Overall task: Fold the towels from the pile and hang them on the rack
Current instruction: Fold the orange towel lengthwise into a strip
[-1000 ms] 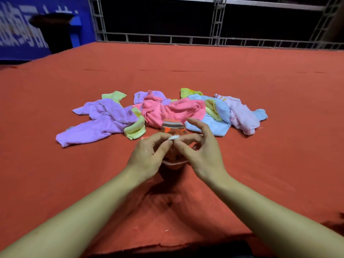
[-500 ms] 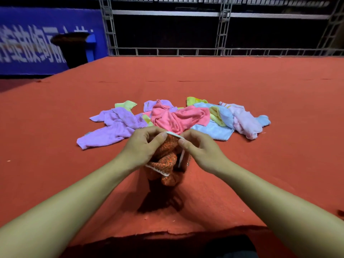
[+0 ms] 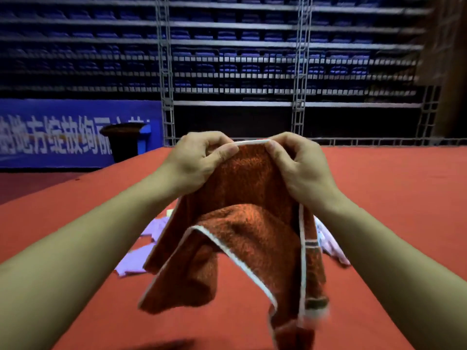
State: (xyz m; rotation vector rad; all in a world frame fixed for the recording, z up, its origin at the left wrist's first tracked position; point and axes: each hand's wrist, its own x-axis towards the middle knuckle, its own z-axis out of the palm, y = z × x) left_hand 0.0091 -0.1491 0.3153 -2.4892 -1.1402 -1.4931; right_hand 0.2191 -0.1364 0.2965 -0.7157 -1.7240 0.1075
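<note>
Both hands raised in front of camera, holding orange terry towel with white edge trim [image 3: 252, 238] by top hem. Left hand [image 3: 199, 165] fingers curled, thumb pinching hem at left. Right hand [image 3: 300, 168] fingers curled, pinching hem at right. Short stretch of white trim taut between hands. Towel hangs crumpled, one corner folded forward, lower end blurred, above red cloth-covered counter [image 3: 404, 198]. Behind towel, bits of lilac towel [image 3: 134, 261] and pale pink towel [image 3: 333, 248] lie on counter, mostly hidden. Background: blue banner with white characters [image 3: 63, 132], dark round bin [image 3: 123, 140], metal truss railing [image 3: 298, 97].
</note>
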